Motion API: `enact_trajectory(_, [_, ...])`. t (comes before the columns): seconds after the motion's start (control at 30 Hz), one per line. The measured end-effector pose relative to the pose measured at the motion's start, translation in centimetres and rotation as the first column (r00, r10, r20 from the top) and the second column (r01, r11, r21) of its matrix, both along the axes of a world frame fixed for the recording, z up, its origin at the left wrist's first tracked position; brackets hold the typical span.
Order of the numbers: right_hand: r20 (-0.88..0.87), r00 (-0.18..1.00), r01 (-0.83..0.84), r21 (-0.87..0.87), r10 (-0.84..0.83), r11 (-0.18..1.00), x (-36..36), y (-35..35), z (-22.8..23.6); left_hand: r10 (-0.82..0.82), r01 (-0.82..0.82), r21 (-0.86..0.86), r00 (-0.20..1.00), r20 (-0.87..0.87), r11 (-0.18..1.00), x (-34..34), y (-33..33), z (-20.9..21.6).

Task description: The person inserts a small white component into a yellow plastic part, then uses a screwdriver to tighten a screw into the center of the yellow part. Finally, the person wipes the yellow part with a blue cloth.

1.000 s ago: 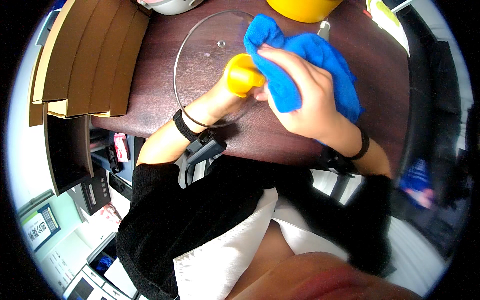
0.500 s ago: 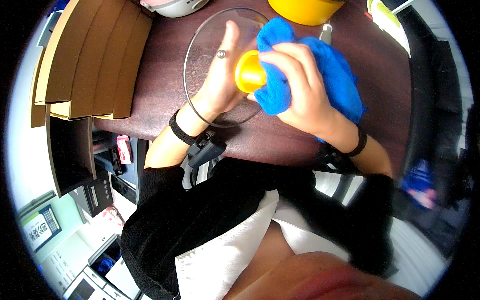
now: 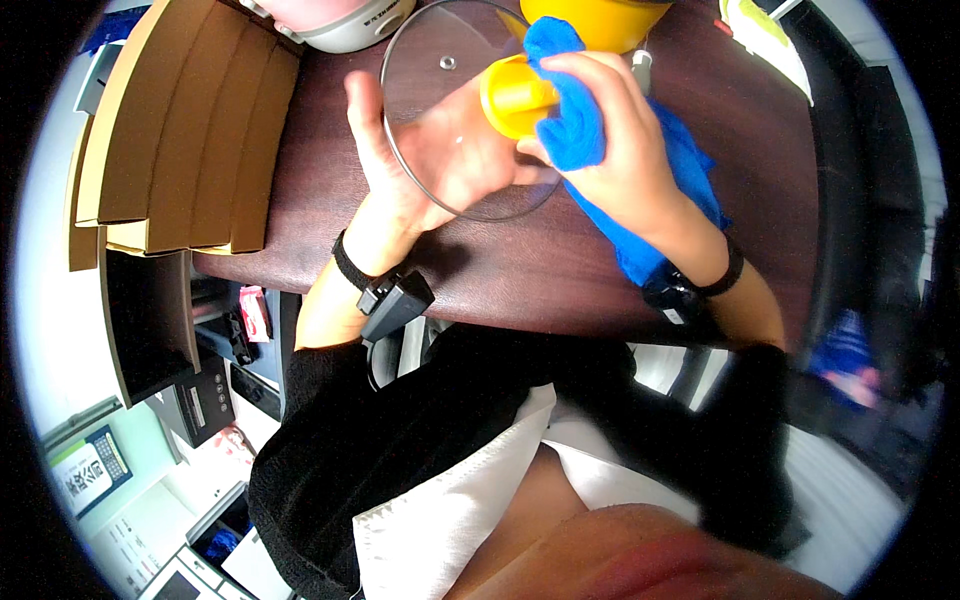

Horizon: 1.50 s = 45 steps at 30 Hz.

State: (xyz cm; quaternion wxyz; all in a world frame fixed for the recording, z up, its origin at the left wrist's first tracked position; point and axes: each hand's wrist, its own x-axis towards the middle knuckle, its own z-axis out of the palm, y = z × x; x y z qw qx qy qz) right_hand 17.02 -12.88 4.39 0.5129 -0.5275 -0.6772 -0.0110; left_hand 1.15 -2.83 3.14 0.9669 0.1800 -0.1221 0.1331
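A round, clear glass lid [image 3: 425, 150] with a thin metal rim and a small metal ring in it is held up over the table. A yellow knob [image 3: 515, 97] stands out from it. My right hand [image 3: 625, 145] is closed around a bunched blue cloth [image 3: 575, 125], pressed against the knob; the rest of the cloth hangs down beside my wrist. My left hand [image 3: 440, 150] is seen partly through the glass, palm up, with its thumb stretched out past the rim. Its fingertips are hidden behind the knob; whether the palm touches the glass, I cannot tell.
On the dark wooden table [image 3: 330, 190], a yellow pot [image 3: 610, 25] and a pink and white appliance [image 3: 350, 20] stand at the far side. Brown cardboard pieces [image 3: 190, 130] rise along the left. A green and white item [image 3: 770, 45] lies far right.
The lid and knob have moved up and slightly right, with the cloth and my right hand. My left thumb, earlier seen through the glass, now sticks out beyond the rim.
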Motion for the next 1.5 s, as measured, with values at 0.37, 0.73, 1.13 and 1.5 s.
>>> enact_trajectory(0.37, [-0.298, 0.915, 0.257, -0.089, -0.272, 0.962, 1.9, 0.0, 1.4, 0.256, -0.164, 0.314, 0.925, -0.279, 0.935, 0.3, -0.1, 0.7])
enact_trajectory(0.73, [0.230, 0.965, -0.162, 0.163, 0.122, 0.973, -1.8, 0.4, 0.2, 0.451, -0.300, 0.358, 0.749, -0.486, 0.884, -0.7, -1.7, -0.3])
enact_trajectory(1.13, [0.053, 0.993, 0.111, -0.013, -0.110, 0.994, 3.8, 1.0, -1.3, 0.476, -0.272, 0.559, 0.840, -0.258, 0.783, -0.1, -0.8, 1.5])
enact_trajectory(1.5, [0.053, 0.993, 0.103, 0.033, -0.104, 0.994, -0.6, -1.6, -2.8, 0.499, -0.444, 0.294, 0.853, -0.149, 0.846, -0.1, 1.1, 0.4])
